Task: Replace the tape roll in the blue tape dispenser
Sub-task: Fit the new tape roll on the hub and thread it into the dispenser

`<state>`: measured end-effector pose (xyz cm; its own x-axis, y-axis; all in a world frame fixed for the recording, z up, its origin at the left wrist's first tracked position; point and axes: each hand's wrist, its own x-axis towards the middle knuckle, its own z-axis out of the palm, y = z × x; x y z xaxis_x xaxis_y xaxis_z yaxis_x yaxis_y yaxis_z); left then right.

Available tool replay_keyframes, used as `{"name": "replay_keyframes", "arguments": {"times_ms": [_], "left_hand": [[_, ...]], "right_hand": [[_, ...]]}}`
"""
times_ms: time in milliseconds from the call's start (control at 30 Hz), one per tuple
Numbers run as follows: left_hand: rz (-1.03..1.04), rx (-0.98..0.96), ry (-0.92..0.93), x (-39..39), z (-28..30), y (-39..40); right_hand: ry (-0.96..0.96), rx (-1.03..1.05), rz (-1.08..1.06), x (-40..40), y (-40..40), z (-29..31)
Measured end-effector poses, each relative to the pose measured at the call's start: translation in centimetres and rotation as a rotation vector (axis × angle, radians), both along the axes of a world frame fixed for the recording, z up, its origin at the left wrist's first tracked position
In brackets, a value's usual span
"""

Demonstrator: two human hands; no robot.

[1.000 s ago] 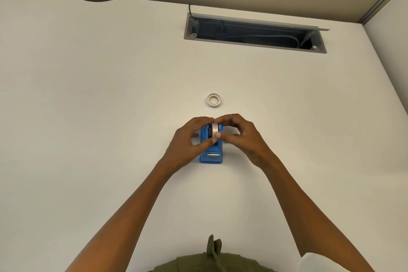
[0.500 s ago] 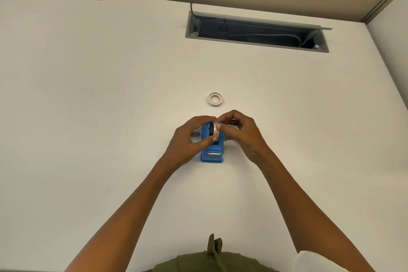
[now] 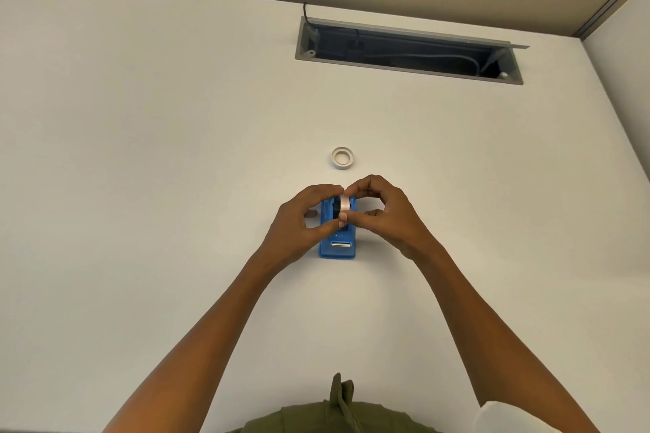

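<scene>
I see the blue tape dispenser (image 3: pixel 337 237) standing on the white table (image 3: pixel 158 158) at the centre of my view, its metal cutter end toward six o'clock. Both hands meet right above its cradle. The left hand (image 3: pixel 302 225) and the right hand (image 3: pixel 383 213) pinch one tape roll (image 3: pixel 344 205) between thumb and fingertips — the other fingers curl loosely, neither hand spread wide. The roll stands on edge over the dispenser's slot, beside a dark hub; I cannot tell whether it is seated or just above. A second roll (image 3: pixel 342 157), a pale ring, lies flat on the table at twelve o'clock from the dispenser, near but apart from the hands. Farther out at one o'clock — well apart — a grey cable hatch (image 3: pixel 408 49) is set into the table, open, with cords inside.
</scene>
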<state>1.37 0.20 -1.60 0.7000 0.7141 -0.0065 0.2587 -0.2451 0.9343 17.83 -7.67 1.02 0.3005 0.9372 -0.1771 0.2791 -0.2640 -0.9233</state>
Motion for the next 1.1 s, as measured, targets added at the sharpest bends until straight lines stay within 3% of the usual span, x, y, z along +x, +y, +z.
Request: {"name": "replay_keyframes", "arguments": {"times_ms": [367,867,1100], "left_hand": [[0.016,-0.01,0.007,0.1,0.1,-0.1],[0.009,-0.028,0.02,0.2,0.5,-0.1],[0.002,-0.017,-0.008,0.1,0.4,-0.1]], "right_hand": [[-0.009,0.041,-0.085,-0.4,0.2,-0.5],[-0.173,0.162,-0.227,-0.6,-0.2,0.3],[-0.453,0.209,0.034,-0.6,-1.0,1.2]]}}
